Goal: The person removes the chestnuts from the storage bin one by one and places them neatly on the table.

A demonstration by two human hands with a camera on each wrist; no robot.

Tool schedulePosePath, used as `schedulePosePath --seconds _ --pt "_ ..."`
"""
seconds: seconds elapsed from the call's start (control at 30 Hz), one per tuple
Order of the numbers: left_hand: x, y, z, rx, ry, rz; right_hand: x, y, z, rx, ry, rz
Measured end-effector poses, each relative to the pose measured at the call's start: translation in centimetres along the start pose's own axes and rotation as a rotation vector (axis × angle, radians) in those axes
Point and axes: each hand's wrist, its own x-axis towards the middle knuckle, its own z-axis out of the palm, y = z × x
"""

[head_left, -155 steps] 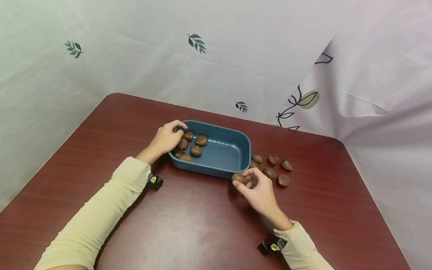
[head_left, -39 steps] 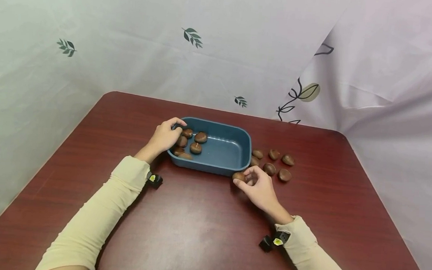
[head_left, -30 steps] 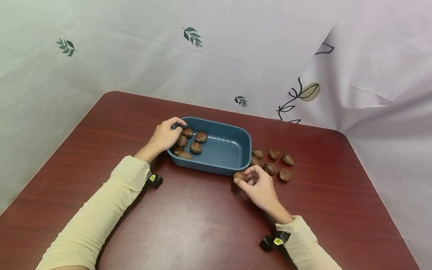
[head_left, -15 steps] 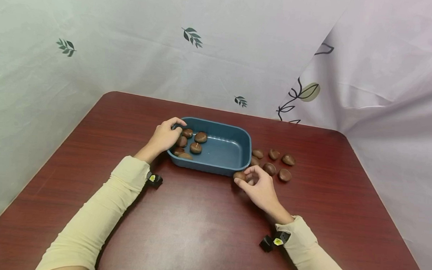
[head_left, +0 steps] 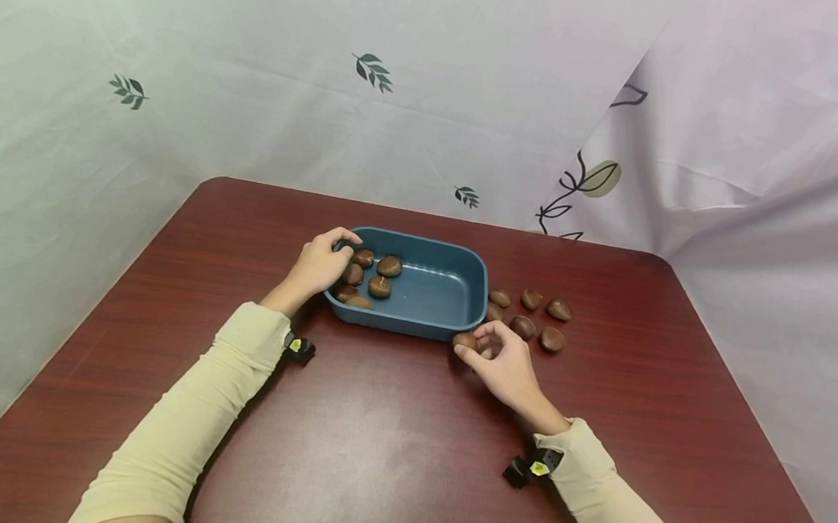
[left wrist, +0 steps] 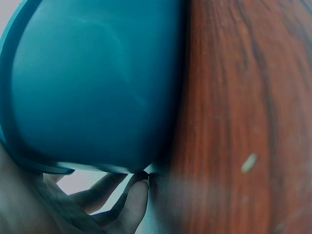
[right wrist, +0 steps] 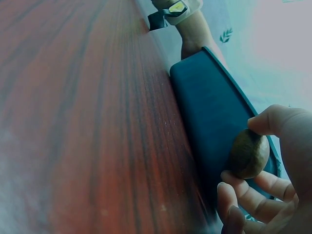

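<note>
A blue rectangular tray (head_left: 434, 294) stands on the table, with several brown chestnuts (head_left: 380, 287) gathered at its left end. My left hand (head_left: 320, 265) grips the tray's left end; in the left wrist view its curled fingers (left wrist: 134, 207) lie against the outer wall. At the tray's front right corner, my right hand (head_left: 506, 369) pinches one chestnut (right wrist: 248, 153) between thumb and fingertips. In the right wrist view that nut is held in front of the tray's outer side wall. Part of the tray's left rim is hidden by my left hand.
Several loose chestnuts (head_left: 523, 326) lie on the reddish-brown table (head_left: 372, 435) to the right of the tray, some close to its wall. A pale speck (left wrist: 249, 163) shows on the wood in the left wrist view. Light cloth (head_left: 270, 108) with leaf prints hangs behind the table.
The head view has shifted slightly since the oldest frame. Both hands keep the same hold on tray and chestnut, and the other chestnuts stay where they were.
</note>
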Motion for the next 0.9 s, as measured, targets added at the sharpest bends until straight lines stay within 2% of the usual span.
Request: schedulePosePath --seconds 0.43,0.9 --pt "0.08 -0.01 -0.02 -0.005 0.015 0.005 -0.02 0.02 0.01 0.036 0.004 -0.018" --pt "0.05 -0.12 0.00 -0.009 0.001 0.012 0.04 0.13 0.11 0.021 -0.005 0.009"
